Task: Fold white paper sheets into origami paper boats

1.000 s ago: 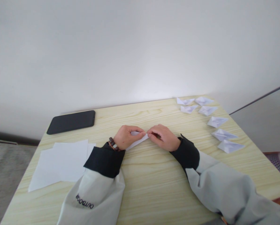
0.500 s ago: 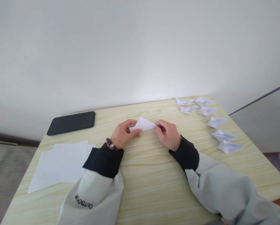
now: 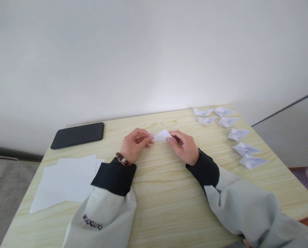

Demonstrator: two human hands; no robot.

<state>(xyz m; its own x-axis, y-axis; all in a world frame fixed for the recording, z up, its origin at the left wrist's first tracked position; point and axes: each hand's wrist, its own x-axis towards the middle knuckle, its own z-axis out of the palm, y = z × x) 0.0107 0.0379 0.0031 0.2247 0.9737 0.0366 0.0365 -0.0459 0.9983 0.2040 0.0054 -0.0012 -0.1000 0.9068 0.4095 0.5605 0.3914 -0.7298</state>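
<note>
Between my two hands is a small piece of folded white paper [image 3: 161,136], its peak pointing up and away from me. My left hand [image 3: 136,144], with a beaded bracelet at the wrist, pinches the paper's left tip between thumb and fingers. My right hand [image 3: 184,146] grips the right end, the thumb lying on the near face and the fingers partly hidden behind it. Both hands are over the middle of the wood-grain table [image 3: 161,206]. Whether the paper touches the tabletop, I cannot tell.
Several folded paper boats [image 3: 244,149] line the table's right side. To the left lie loose white sheets [image 3: 66,179], overlapping, partly beside my left sleeve. A black phone [image 3: 77,135] rests at the back left. A white wall [image 3: 154,62] rises behind the table.
The folded paper was low and mostly covered by my hands; it then came up into view with its peak showing. Since then my right hand has taken more of it, while my left holds only the tip.
</note>
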